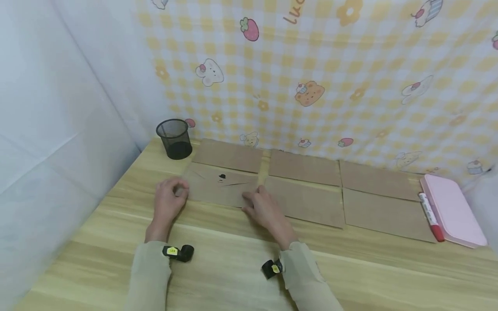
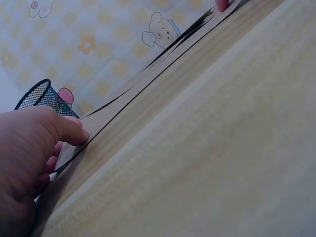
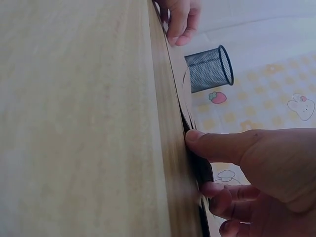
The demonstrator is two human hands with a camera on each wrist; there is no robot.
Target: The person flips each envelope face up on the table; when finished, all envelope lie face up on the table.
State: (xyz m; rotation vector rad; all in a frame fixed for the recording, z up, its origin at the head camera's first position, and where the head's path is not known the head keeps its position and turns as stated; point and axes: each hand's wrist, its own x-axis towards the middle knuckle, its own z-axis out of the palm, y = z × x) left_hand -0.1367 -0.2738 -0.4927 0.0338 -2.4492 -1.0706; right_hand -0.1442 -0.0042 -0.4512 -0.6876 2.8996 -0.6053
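In the head view a brown kraft paper envelope [image 1: 218, 190] with a small printed black hat lies at the front left of the laid-out paper pieces. My left hand [image 1: 170, 201] pinches its left end, thumb on top in the left wrist view. At the right end, my right hand [image 1: 266, 211] holds the edge between thumb and fingers. The right wrist view shows the right thumb [image 3: 217, 146] on the envelope's near edge and the other fingers curled beyond it. Seen from the side, the envelope [image 2: 118, 103] bows slightly, with a dark gap along its layers.
Several plain brown paper pieces [image 1: 305, 201] lie in two rows beside and behind it. A black mesh pen cup [image 1: 175, 140] stands at the back left. On the right are a red-capped marker [image 1: 429, 216] and a pink case [image 1: 453, 209]. A patterned cloth [image 1: 311, 56] hangs behind.
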